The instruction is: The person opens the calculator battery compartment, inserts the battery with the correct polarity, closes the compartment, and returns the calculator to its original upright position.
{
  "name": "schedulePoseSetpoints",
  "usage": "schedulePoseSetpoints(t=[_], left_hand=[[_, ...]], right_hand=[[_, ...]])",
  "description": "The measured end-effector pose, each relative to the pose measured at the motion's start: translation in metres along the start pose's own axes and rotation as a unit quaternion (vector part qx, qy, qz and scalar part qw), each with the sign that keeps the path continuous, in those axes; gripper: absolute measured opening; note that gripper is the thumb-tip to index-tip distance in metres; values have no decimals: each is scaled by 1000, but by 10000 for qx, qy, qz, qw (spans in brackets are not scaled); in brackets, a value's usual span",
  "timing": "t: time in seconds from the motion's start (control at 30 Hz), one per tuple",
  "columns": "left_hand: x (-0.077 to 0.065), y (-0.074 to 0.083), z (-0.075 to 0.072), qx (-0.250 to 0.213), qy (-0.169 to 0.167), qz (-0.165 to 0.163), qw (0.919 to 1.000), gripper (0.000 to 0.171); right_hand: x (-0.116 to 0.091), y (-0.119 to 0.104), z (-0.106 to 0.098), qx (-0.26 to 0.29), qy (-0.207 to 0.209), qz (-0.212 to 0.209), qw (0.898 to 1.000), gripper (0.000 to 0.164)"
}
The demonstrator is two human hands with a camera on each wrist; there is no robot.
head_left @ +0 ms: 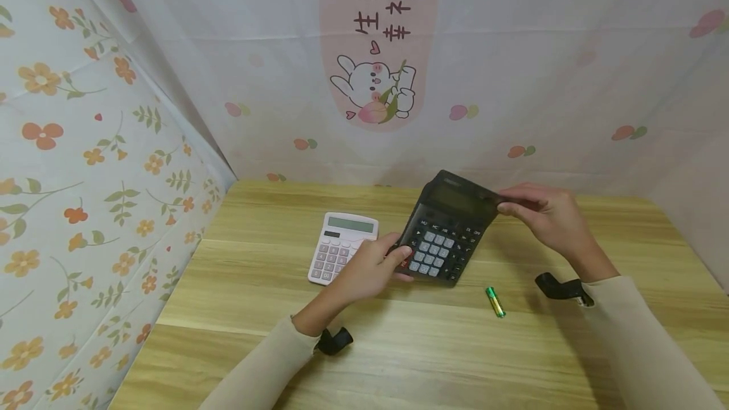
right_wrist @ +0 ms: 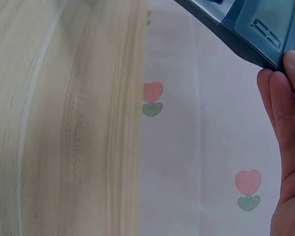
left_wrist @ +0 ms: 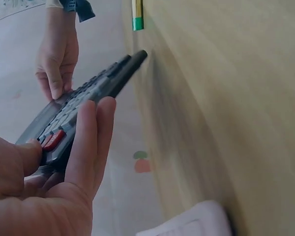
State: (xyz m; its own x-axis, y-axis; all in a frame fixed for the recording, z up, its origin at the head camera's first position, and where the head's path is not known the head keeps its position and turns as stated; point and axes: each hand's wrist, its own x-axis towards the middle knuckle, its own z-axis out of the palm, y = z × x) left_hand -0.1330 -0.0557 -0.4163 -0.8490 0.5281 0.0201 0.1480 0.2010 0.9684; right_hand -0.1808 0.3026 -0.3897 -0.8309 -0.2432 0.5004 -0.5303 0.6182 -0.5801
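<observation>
Both hands hold a black calculator (head_left: pixel 450 233) tilted above the table, its keys and display facing up toward the head camera. The left hand (head_left: pixel 370 264) grips its lower left edge, thumb on the front near the red key (left_wrist: pixel 54 140) and fingers behind. At the upper right corner, beside the display, the right hand (head_left: pixel 547 217) pinches it between thumb and fingers. A digit shows on the display (right_wrist: pixel 268 29) in the right wrist view. A green and gold battery (head_left: pixel 495 302) lies on the table below the calculator. Behind the left hand lies a pale pink calculator (head_left: pixel 330 252).
The wooden table (head_left: pixel 228 309) ends at a patterned cloth backdrop (head_left: pixel 273 81), with a floral cloth (head_left: pixel 102 195) along the left. Black wrist mounts (head_left: pixel 560 288) stick out from both sleeves.
</observation>
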Motion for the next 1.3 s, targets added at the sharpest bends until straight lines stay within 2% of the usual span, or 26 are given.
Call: schedulePoseSetpoints(t=[0.17,0.4,0.6,0.83,0.97,1.1,1.2,1.3], left_hand=[[-1,-7,2,-522,1,-438,9977,35],[-5,-14,6,-1171,-31,-712,9906,36],[-7,-19,10,-1322,86,-940,9867,36],[-8,-24,17,-1437,195,-933,9850,37],[-10,-24,19,-1323,266,-981,9860,43],[-11,-25,22,-994,282,-1080,9888,52],[-10,-26,23,-183,321,-1092,9933,67],[-9,-28,24,801,364,-954,9915,86]], right_hand=[[1,2,3,64,-148,154,9998,26],[3,4,9,231,-252,93,9994,27],[4,7,13,318,-418,151,9985,26],[5,9,17,314,-606,350,9971,22],[5,9,18,257,-739,508,9956,19],[5,10,20,204,-879,616,9940,19],[4,12,22,199,-955,712,9927,19],[4,15,23,214,-1032,823,9910,20]])
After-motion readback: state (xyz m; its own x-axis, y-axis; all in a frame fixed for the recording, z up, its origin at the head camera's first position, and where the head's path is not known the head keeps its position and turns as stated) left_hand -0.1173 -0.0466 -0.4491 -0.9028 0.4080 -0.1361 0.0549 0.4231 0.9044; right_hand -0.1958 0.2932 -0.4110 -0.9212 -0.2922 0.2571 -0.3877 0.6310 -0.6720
